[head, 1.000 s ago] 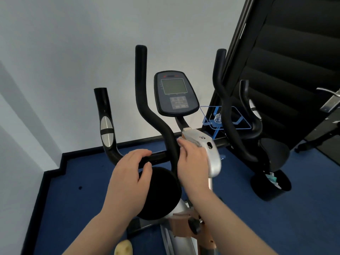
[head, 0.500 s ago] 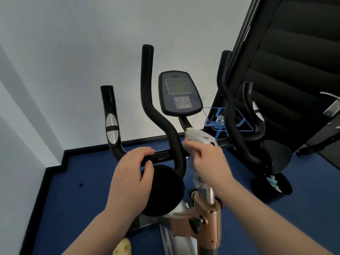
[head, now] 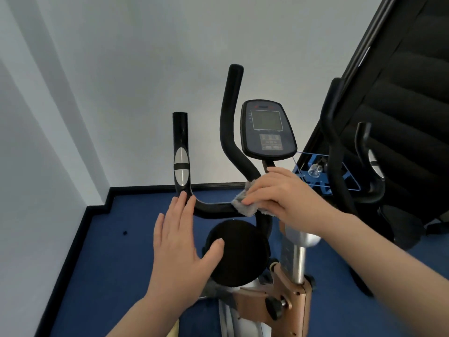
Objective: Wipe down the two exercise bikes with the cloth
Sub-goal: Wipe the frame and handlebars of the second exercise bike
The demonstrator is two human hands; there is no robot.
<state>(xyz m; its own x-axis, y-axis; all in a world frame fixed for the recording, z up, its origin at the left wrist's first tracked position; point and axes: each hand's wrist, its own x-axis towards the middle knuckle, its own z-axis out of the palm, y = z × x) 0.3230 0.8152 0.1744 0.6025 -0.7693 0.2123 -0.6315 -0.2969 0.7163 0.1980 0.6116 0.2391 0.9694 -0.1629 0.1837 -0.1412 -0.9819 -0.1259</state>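
1. Grey cloth (head: 244,203) lies bunched on the black handlebar (head: 216,209), at the spot where the horizontal bar meets the curved upright grip; the right hand (head: 284,198) presses it there, fingers curled down over the fabric and holding it against the bar.
2. Left hand (head: 181,242) is open, fingers spread and extended; its fingertips (head: 183,197) touch the bend where the bar turns up into the left grip; it holds nothing.
3. Silver sensor pads (head: 181,169) sit on that left grip, just above the fingertips.
4. Bike console (head: 267,131), dark with a grey screen, stands on its stem just behind the right hand; the screen shows no readable figures.
5. Round black disc (head: 239,252) sits below the bar, partly covered by the left thumb; a copper-coloured frame (head: 291,302) and a silver post (head: 297,256) rise beneath the right wrist.
6. Blue carpet (head: 116,251) covers the floor, edged by a black skirting against the white wall (head: 121,69).
7. Black padded equipment (head: 408,105) stands to the right, behind the right grips.
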